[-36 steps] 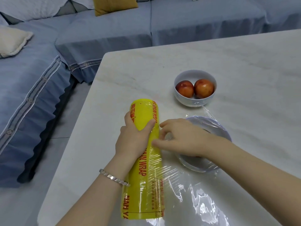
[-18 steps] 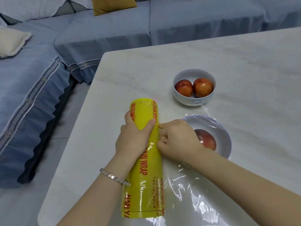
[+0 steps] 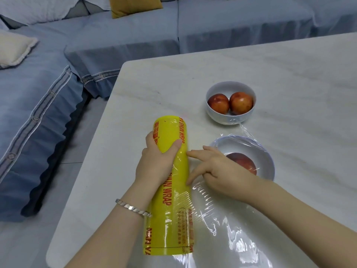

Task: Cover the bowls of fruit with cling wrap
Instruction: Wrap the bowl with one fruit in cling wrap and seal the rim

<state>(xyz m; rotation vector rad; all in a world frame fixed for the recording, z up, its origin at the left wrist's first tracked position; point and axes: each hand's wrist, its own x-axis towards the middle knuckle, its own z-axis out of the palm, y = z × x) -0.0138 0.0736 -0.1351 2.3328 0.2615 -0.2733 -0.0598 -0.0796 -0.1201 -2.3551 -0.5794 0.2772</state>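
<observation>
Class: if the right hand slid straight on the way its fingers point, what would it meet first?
The yellow cling wrap roll, gripped by the left hand; the right hand seems almost touching it.

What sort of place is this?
Most likely a home living room: a blue-covered sofa with a mustard cushion stands beside a pale marble-look table holding a white bowl of fruit.
</observation>
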